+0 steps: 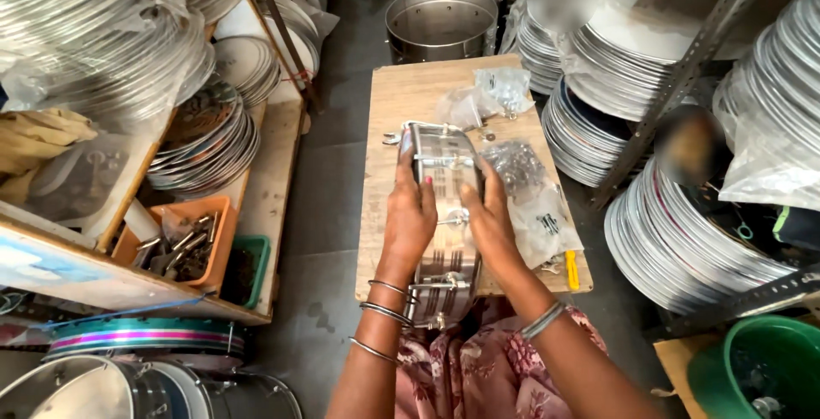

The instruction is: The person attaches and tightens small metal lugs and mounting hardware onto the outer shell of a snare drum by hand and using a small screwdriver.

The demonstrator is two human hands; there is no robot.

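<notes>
Metalware wkshop: steel plate stacks (598, 69) everywhere.

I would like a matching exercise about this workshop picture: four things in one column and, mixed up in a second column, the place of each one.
Things
1. steel drum shell
2. orange tray
3. green bucket
4. large steel pot

Places
A. bottom right corner of the picture
B. beyond the far end of the wooden board
C. on the shelf at the left, holding metal parts
D. between the left hand and right hand

Pairs: 1-D, 2-C, 3-A, 4-B
</notes>
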